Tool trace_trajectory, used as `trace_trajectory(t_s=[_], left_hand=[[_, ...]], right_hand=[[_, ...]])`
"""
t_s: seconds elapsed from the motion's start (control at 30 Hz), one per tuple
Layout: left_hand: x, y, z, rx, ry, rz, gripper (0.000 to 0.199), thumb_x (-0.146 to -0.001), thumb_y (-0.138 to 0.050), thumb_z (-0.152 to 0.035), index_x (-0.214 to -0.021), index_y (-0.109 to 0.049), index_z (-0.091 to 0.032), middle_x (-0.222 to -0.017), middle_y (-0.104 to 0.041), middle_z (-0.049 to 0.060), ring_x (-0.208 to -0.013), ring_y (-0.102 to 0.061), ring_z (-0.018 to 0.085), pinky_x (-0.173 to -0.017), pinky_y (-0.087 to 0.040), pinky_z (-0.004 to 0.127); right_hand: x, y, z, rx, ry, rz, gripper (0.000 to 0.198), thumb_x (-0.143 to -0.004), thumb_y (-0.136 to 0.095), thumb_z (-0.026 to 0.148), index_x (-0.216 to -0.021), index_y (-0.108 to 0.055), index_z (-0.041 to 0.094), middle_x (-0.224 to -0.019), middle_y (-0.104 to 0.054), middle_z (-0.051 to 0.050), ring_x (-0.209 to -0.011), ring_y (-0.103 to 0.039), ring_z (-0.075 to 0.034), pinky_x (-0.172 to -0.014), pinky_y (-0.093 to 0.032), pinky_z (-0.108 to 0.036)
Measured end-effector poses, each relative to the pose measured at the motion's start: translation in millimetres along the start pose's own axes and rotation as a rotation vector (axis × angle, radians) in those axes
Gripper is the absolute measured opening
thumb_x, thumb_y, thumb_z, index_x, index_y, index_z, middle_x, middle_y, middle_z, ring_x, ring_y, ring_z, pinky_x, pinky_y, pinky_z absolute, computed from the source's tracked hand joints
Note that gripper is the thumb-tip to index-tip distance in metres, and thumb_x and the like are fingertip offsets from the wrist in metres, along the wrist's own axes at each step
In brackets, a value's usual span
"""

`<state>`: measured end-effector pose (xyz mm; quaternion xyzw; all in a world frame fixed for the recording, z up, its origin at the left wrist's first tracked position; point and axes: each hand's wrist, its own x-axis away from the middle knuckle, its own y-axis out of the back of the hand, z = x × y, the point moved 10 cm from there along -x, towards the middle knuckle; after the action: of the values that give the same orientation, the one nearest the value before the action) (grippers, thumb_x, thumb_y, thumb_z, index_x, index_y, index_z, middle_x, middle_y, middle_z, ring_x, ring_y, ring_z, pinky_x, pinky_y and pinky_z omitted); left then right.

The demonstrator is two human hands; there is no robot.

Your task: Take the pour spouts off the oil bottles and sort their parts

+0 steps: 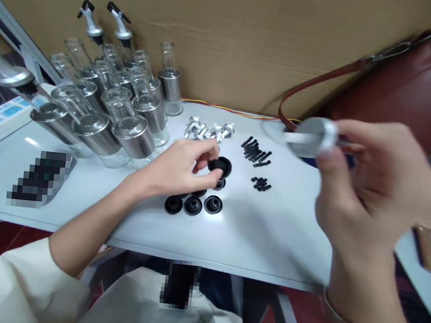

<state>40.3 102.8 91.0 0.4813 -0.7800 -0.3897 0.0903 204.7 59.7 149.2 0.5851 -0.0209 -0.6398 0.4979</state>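
Observation:
Over the middle of the white table, my left hand (pixel 184 164) pinches a round black stopper (pixel 224 166) between thumb and fingers. More black stoppers (pixel 213 204) lie below it on the tabletop. Raised at the right, my right hand (pixel 373 182) grips a silver pourer spout (pixel 323 134), blurred by motion and pointing left. Beyond my left hand sits a heap of small silver parts (pixel 209 129). Thin black levers (pixel 255 151) and tiny black pieces (pixel 261 184) lie in two groups between my hands.
Glass bottles with metal sleeves (pixel 133 136) crowd the table's left, some topped with silver pourers (pixel 123 32). A blurred-out phone (pixel 42 178) lies near the front left, a power strip (pixel 2 115) behind it. A brown leather bag (pixel 405 93) stands back right. Cardboard (pixel 226 46) closes off the rear.

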Motion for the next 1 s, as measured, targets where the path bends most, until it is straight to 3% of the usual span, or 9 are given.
trace_trajectory(t_s=[0.03, 0.13, 0.23, 0.33, 0.57, 0.77, 0.9, 1.0], left_hand=[[0.0, 3.8, 3.4, -0.046, 0.009, -0.023, 0.011, -0.073, -0.052, -0.026, -0.072, -0.045, -0.019, -0.063, -0.047, -0.005, -0.057, -0.046, 0.01, -0.06, -0.038, 0.025], [0.5, 5.8, 23.5, -0.233, 0.096, -0.019, 0.01, -0.073, -0.052, -0.024, -0.082, -0.05, -0.018, -0.065, -0.049, -0.004, -0.059, -0.048, 0.012, -0.06, -0.036, 0.026], [2.1, -7.6, 44.3, -0.419, 0.163, 0.121, 0.017, -0.076, -0.052, -0.019, -0.092, -0.055, -0.017, -0.071, -0.053, 0.0, -0.063, -0.051, 0.015, -0.06, -0.036, 0.027], [3.5, -18.4, 48.5, -0.489, 0.125, 0.199, 0.021, -0.079, -0.049, -0.017, -0.098, -0.058, -0.017, -0.085, -0.058, 0.004, -0.075, -0.055, 0.019, -0.068, -0.04, 0.03], [7.0, -30.9, 38.8, -0.531, 0.024, 0.248, 0.028, -0.084, -0.046, -0.018, -0.109, -0.06, -0.02, -0.102, -0.054, 0.007, -0.09, -0.057, 0.022, -0.08, -0.044, 0.035], [6.3, -36.6, 35.3, -0.484, 0.016, 0.291, 0.032, -0.093, -0.043, -0.035, -0.113, -0.061, -0.019, -0.102, -0.06, 0.008, -0.091, -0.061, 0.023, -0.085, -0.044, 0.037], [4.0, -38.1, 34.3, -0.442, 0.001, 0.294, 0.029, -0.094, -0.041, -0.029, -0.107, -0.064, -0.018, -0.1, -0.062, 0.007, -0.09, -0.062, 0.021, -0.084, -0.044, 0.035], [3.9, -39.3, 32.5, -0.438, -0.012, 0.289, 0.026, -0.09, -0.042, -0.022, -0.101, -0.065, -0.018, -0.098, -0.063, 0.007, -0.086, -0.062, 0.02, -0.082, -0.045, 0.034]], right_hand=[[-9.6, 0.1, 5.8, -0.003, 0.03, -0.05, 0.02, -0.094, -0.045, 0.027, -0.107, -0.059, 0.031, -0.094, -0.062, -0.002, -0.089, -0.06, -0.023, -0.077, -0.049, -0.041], [-32.8, -28.7, 5.5, -0.003, 0.051, 0.037, 0.013, -0.089, -0.054, 0.021, -0.097, -0.064, 0.022, -0.093, -0.061, -0.005, -0.089, -0.059, -0.022, -0.076, -0.05, -0.04], [-40.9, -58.2, -19.2, 0.005, -0.017, 0.096, 0.014, -0.089, -0.055, 0.023, -0.096, -0.066, 0.024, -0.095, -0.059, -0.007, -0.086, -0.058, -0.021, -0.075, -0.049, -0.036], [-35.6, -85.7, -46.7, 0.005, -0.06, 0.213, 0.016, -0.087, -0.054, 0.019, -0.094, -0.068, 0.021, -0.086, -0.06, -0.006, -0.076, -0.059, -0.02, -0.071, -0.048, -0.035], [-15.8, -91.3, -99.5, 0.041, -0.22, 0.36, 0.013, -0.078, -0.06, 0.018, -0.084, -0.072, 0.018, -0.075, -0.065, -0.006, -0.067, -0.059, -0.02, -0.067, -0.045, -0.033], [-7.9, -110.3, -86.7, 0.027, -0.209, 0.461, 0.014, -0.078, -0.06, 0.017, -0.086, -0.072, 0.017, -0.078, -0.068, -0.007, -0.069, -0.06, -0.02, -0.069, -0.044, -0.031], [-2.5, -125.3, -76.4, 0.084, -0.189, 0.513, 0.016, -0.078, -0.06, 0.019, -0.088, -0.072, 0.017, -0.076, -0.068, -0.007, -0.066, -0.059, -0.019, -0.067, -0.043, -0.03], [1.4, -131.8, -78.0, 0.133, -0.251, 0.53, 0.019, -0.08, -0.057, 0.017, -0.09, -0.073, 0.015, -0.081, -0.072, -0.009, -0.072, -0.062, -0.022, -0.069, -0.044, -0.03]])
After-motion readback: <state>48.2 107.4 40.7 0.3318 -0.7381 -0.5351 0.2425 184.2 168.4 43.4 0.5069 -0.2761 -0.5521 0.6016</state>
